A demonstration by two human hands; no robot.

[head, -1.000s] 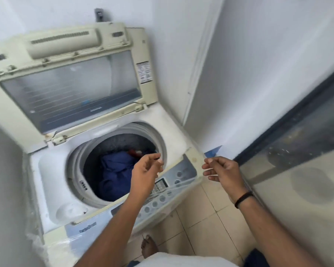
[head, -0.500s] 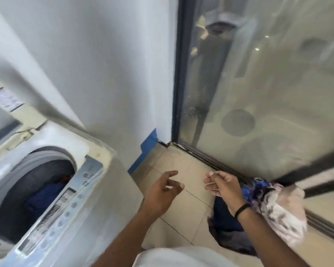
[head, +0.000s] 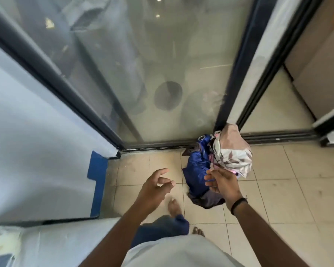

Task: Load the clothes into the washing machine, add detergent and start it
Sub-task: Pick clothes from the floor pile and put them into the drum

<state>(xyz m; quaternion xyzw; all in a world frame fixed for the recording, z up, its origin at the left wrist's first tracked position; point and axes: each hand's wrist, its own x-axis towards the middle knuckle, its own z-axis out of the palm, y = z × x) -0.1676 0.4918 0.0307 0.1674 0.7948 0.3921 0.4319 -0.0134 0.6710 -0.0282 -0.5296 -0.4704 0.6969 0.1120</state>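
Floor: pale beige square tiles [head: 289, 189] with thin dark grout lines, a little scuffed and dusty toward the wall corner.
Door: a big glass sliding door [head: 162, 74] in a dark frame fills the top of the view, its pane smudged and hazy; a dark metal track runs along its foot.
Wall: plain white wall [head: 37, 141] on the left, with a bright blue painted strip [head: 96, 180] stepping down its lower edge.
Machine: just a white corner of the washing machine [head: 56, 247] peeks in at bottom left, surface worn and marked.
Clothes: and there's the pile of clothes [head: 218, 166], sitting on the tiles right against the door track. Shiny royal-blue fabric bunched below and left, a soft white and pink leaf-print piece heaped on top at the right, all crumpled.
Left hand: left hand [head: 154, 187] hangs above the tiles, just left of the pile, fingers loosely curled, holding nothing.
Right hand: right hand [head: 222, 184] is over the pile's near edge, palm turned left, fingers relaxed and spread, black band on the wrist. Whether it touches the cloth, can't tell.
Feet: bare feet [head: 175, 207] on the tiles below.
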